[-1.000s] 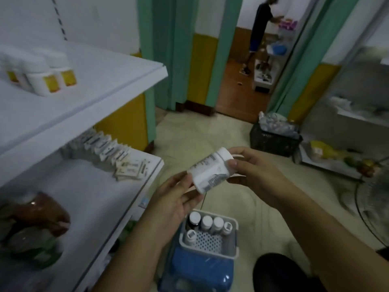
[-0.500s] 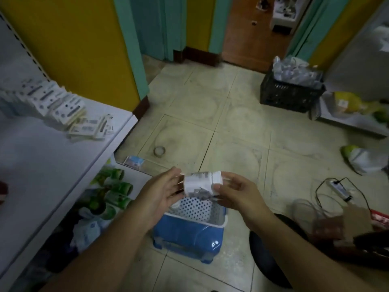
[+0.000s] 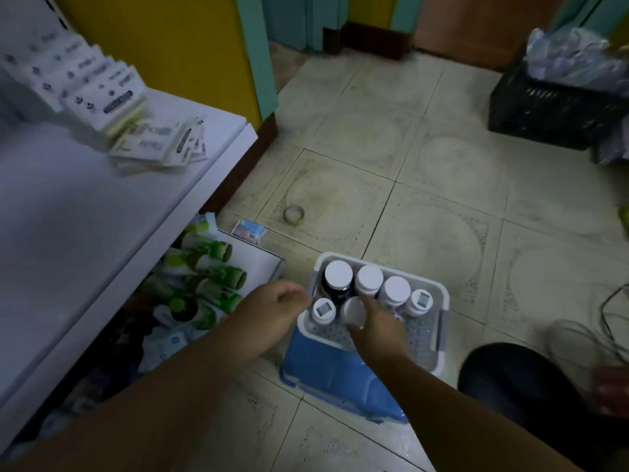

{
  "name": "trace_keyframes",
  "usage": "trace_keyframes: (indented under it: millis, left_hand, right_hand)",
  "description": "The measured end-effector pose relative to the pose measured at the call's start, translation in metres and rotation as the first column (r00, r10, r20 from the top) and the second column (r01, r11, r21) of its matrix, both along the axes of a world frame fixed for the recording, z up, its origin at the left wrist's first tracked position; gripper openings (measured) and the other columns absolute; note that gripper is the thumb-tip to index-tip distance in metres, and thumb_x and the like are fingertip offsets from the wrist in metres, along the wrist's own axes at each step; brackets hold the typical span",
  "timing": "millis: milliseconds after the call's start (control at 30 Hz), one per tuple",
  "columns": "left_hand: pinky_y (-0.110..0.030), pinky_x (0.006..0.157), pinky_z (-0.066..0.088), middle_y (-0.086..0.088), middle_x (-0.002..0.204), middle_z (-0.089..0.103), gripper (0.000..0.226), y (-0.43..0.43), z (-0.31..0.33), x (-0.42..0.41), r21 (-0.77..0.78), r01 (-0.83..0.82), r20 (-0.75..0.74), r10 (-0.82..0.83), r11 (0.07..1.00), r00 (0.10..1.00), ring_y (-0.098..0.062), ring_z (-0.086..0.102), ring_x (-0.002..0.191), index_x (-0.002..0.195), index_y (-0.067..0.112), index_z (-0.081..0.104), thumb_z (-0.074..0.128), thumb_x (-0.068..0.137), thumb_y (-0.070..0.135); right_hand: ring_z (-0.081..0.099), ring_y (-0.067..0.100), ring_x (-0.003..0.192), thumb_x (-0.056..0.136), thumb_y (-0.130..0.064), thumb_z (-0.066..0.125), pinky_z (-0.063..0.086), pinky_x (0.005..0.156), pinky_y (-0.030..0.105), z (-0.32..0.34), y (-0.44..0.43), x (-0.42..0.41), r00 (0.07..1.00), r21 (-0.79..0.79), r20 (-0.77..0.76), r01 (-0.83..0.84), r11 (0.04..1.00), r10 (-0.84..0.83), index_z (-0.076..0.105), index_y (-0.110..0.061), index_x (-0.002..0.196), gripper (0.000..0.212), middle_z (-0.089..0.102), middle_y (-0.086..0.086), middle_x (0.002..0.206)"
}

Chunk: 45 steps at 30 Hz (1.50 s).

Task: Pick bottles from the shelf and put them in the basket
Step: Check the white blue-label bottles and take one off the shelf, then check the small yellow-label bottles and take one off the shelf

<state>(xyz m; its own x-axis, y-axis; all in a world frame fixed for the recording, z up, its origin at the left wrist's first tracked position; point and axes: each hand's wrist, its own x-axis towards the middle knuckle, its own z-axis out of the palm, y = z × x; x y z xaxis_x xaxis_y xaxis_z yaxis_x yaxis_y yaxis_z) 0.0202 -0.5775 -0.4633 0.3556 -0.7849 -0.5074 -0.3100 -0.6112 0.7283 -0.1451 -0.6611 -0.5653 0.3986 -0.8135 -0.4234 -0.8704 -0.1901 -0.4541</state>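
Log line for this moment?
phase: placing | right hand: grips white-capped bottle in blue plastic basket | left hand: empty beside basket

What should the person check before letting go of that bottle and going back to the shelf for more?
1. Bottle is inside the basket walls: ok. The right hand holds the white bottle within the rim of the basket.
2. Bottle stands on the basket bottom: cannot tell. Its base is hidden by the hand.
3. Neighbours are upright: ok. The other bottles all stand caps up along the far side.
4. Room for more: ok. The near half of the basket is bare.
5. Left hand is out of the way: ok. It is beside the basket's left wall and holds nothing.
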Motion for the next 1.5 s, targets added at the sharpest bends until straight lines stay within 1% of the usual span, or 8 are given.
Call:
trace_keyframes:
  millis: [133,267,400,500,767,1033,1167,1500]
  left_hand:
    - [-0.02,0.081,0.04,0.012,0.111,0.057,0.031,0.012,0.008,0.002,0.037,0.031,0.03,-0.032,0.999,0.999,0.0,0.051,0.098,0.118,0.027,0.057,0.053,0.09,0.039]
    - [-0.028,0.102,0.036,0.003,0.139,0.048,0.046,0.007,0.042,-0.002,0.068,0.129,0.142,-0.138,0.989,0.98,-0.013,0.044,0.124,0.132,0.023,0.047,0.05,0.09,0.043]
    - [-0.038,0.118,0.013,-0.001,0.157,0.018,0.073,-0.004,0.12,-0.001,0.162,0.335,0.553,-0.367,0.928,0.748,-0.021,0.008,0.145,0.145,0.023,0.025,0.038,0.085,0.062]
    - [-0.041,0.119,0.004,0.0,0.159,0.006,0.103,-0.003,0.192,0.007,0.197,0.31,0.658,-0.36,0.93,0.662,-0.02,-0.005,0.146,0.148,0.026,0.017,0.014,0.065,0.087]
    - [-0.034,0.115,0.015,-0.002,0.156,0.02,0.062,0.054,0.378,0.012,-0.034,0.112,0.803,-0.04,0.993,0.594,-0.018,0.012,0.145,0.145,0.021,0.027,0.039,0.093,0.051]
    - [-0.025,0.115,0.014,0.008,0.153,0.025,0.054,0.144,0.43,0.03,-0.245,-0.008,0.82,0.211,0.97,0.532,-0.01,0.01,0.144,0.141,0.027,0.032,0.047,0.092,0.042]
    - [-0.018,0.108,0.022,0.008,0.147,0.036,0.047,0.153,0.428,0.057,-0.393,-0.071,0.779,0.374,0.917,0.503,-0.008,0.03,0.135,0.136,0.028,0.038,0.049,0.091,0.035]
    - [-0.019,0.089,0.045,0.007,0.122,0.056,0.034,0.121,0.427,0.109,-0.741,-0.227,0.345,0.648,0.632,0.679,-0.006,0.052,0.106,0.122,0.025,0.054,0.055,0.088,0.019]
  right_hand:
    - [0.05,0.027,0.123,0.088,-0.027,0.058,0.042,0.099,0.035,0.001,0.002,-0.011,0.99,0.072,-0.062,-0.126,0.989,0.131,0.015,-0.023,0.15,0.075,0.04,0.006,0.148]
    - [0.049,0.025,0.124,0.091,-0.028,0.049,0.042,0.099,0.036,0.04,-0.004,-0.026,0.936,-0.016,-0.194,-0.303,0.953,0.294,0.027,-0.022,0.144,0.058,0.043,0.005,0.144]
    - [0.018,0.029,0.143,0.093,-0.028,0.047,0.026,0.112,0.042,0.117,-0.021,-0.026,0.784,-0.072,-0.301,-0.587,0.806,0.543,0.02,-0.018,0.148,0.062,0.012,0.01,0.158]
    - [0.007,0.029,0.146,0.093,-0.03,0.046,0.017,0.116,0.039,0.19,-0.034,-0.014,0.732,-0.17,-0.282,-0.675,0.718,0.62,0.017,-0.017,0.149,0.064,0.004,0.013,0.159]
    - [0.016,0.027,0.144,0.091,-0.037,0.047,0.029,0.111,0.038,0.367,-0.012,0.052,0.635,-0.364,-0.128,-0.745,0.559,0.762,0.016,-0.022,0.15,0.068,0.012,0.01,0.159]
    - [0.039,0.021,0.129,0.093,-0.037,0.047,0.032,0.104,0.028,0.452,0.046,0.137,0.503,-0.613,0.193,-0.609,0.504,0.842,0.035,-0.023,0.141,0.051,0.04,0.001,0.144]
    - [0.048,0.025,0.122,0.091,-0.027,0.045,0.027,0.096,0.02,0.481,0.056,0.182,0.448,-0.757,0.297,-0.427,0.494,0.843,0.049,-0.013,0.131,0.043,0.052,0.008,0.133]
    - [0.024,0.02,0.142,0.097,-0.016,0.044,0.022,0.115,0.032,0.523,0.048,0.288,0.429,-0.582,0.55,-0.419,0.697,0.717,0.024,-0.031,0.146,0.056,0.02,0.002,0.157]
